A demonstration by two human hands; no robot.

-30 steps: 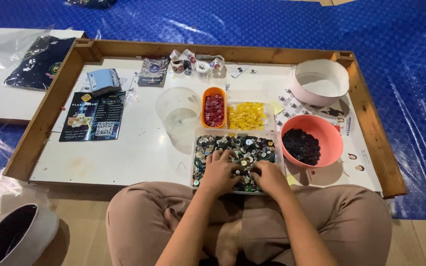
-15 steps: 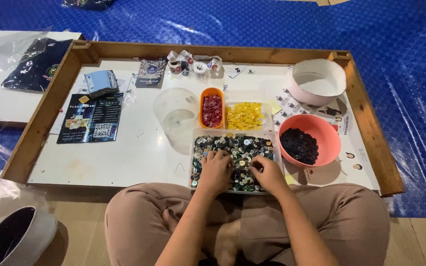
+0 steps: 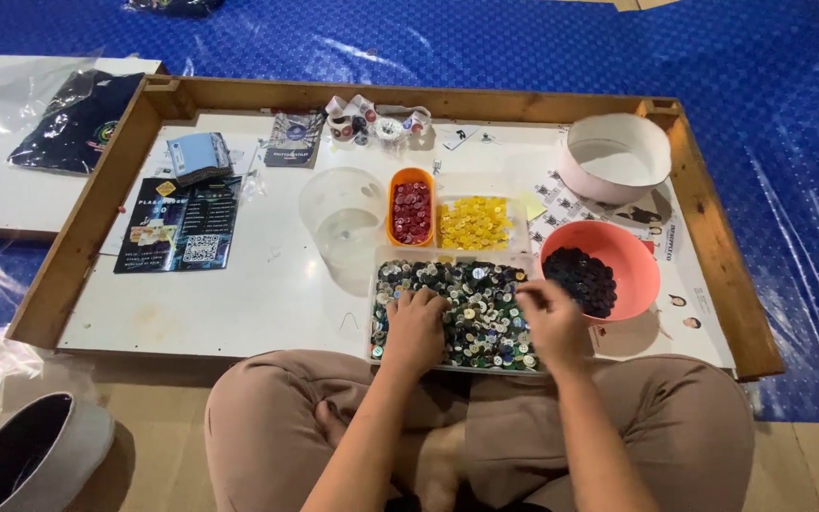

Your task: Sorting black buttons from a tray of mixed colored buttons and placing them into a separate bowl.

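Observation:
A clear tray (image 3: 523,261) full of mixed dark, green and white buttons (image 3: 471,303) lies at the near edge of the white board. My left hand (image 3: 414,327) rests palm down on the buttons at the tray's left part, fingers curled into them. Over the tray's right part, my right hand (image 3: 547,318) pinches at the buttons next to the salmon bowl (image 3: 642,261) of black buttons (image 3: 580,277). Behind the tray stand an orange tub of red buttons (image 3: 412,210) and a clear tub of yellow buttons (image 3: 473,223). Whether either hand holds a button is hidden.
A clear round container (image 3: 343,218) stands left of the tubs. A pale pink bowl (image 3: 615,156) sits at the back right. Dark leaflets (image 3: 180,223), a blue card stack (image 3: 197,156) and tape rolls (image 3: 372,121) lie on the board inside a wooden frame (image 3: 718,275). Another bowl (image 3: 35,455) sits by my left knee.
My right hand has shifted toward the tray's right edge, closer to the salmon bowl. My left hand stays on the buttons.

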